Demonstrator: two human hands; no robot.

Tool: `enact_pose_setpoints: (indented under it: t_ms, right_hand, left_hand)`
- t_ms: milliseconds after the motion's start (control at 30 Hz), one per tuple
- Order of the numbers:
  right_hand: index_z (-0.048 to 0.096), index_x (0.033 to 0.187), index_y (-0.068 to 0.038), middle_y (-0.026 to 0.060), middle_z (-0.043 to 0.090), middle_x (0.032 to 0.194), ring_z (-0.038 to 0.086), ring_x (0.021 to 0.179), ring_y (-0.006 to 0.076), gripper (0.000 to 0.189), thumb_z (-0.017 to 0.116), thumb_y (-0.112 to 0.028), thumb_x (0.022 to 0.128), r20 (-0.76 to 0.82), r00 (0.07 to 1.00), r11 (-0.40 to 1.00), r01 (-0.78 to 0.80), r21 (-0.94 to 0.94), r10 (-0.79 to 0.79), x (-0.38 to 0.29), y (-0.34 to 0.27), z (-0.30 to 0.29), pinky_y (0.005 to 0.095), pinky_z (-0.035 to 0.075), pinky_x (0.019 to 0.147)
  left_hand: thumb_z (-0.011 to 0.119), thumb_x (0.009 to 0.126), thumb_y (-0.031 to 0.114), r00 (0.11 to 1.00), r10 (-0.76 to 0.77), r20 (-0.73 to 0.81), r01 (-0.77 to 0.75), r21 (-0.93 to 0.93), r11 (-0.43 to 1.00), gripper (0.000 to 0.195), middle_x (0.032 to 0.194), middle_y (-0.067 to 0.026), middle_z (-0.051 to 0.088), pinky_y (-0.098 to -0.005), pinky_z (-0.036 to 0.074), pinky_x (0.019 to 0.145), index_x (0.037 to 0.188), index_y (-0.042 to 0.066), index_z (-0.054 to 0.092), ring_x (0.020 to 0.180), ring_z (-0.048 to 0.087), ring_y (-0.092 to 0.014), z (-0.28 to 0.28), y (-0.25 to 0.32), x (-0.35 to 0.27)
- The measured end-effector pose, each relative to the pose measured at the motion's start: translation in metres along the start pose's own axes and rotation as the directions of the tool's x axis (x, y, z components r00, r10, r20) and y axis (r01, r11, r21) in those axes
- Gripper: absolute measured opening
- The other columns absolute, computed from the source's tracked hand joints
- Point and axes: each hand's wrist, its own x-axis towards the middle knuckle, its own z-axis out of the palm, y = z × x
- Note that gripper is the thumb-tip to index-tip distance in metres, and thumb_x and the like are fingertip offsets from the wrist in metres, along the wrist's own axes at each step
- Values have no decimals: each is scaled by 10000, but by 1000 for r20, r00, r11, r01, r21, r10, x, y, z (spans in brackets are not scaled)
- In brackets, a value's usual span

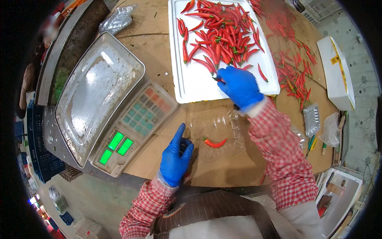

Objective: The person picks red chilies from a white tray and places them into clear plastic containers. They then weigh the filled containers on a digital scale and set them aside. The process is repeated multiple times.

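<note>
My right hand (240, 88), in a blue glove, is over the near edge of a white foam tray (197, 86). Its thumb and fingertips pinch a red chili pepper (218, 79), mostly hidden by the glove. A heap of red chilies (226, 35) with green stems covers the tray's far part. On the cardboard-covered table below the tray lies a clear plastic clamshell container (206, 124) with a single red chili (215, 143) inside. My left hand (176, 158), also gloved in blue, hovers at the container's left side, index finger extended, the others bent, holding nothing.
A digital scale (140, 116) with a worn metal pan (98, 95) stands at left, its green displays lit. More chilies (294, 74) lie loose on the right. Clear plastic containers (311, 119), yellow-handled scissors (312, 144) and a white foam box (334, 74) are along the right side.
</note>
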Motion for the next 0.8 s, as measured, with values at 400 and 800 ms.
enact_pose_setpoints:
  t_ms: [400,800]
  right_hand:
    - [559,808,-74,118,539,772,574,678,289,79,542,-146,780,308,948,989,40,140,-82,-96,-58,1,358,458,556]
    - [579,884,-67,95,569,861,558,732,277,135,583,-147,775,83,940,727,-311,612,332,-103,-52,28,333,454,638]
  left_hand:
    - [631,728,-13,1000,25,-14,-23,108,994,677,797,-67,582,-254,466,648,1324,120,338,682,557,-117,15,-5,14]
    - [578,767,-5,999,-53,-2,52,-91,994,581,755,-15,562,-211,450,573,1302,74,368,631,527,-72,18,-15,16]
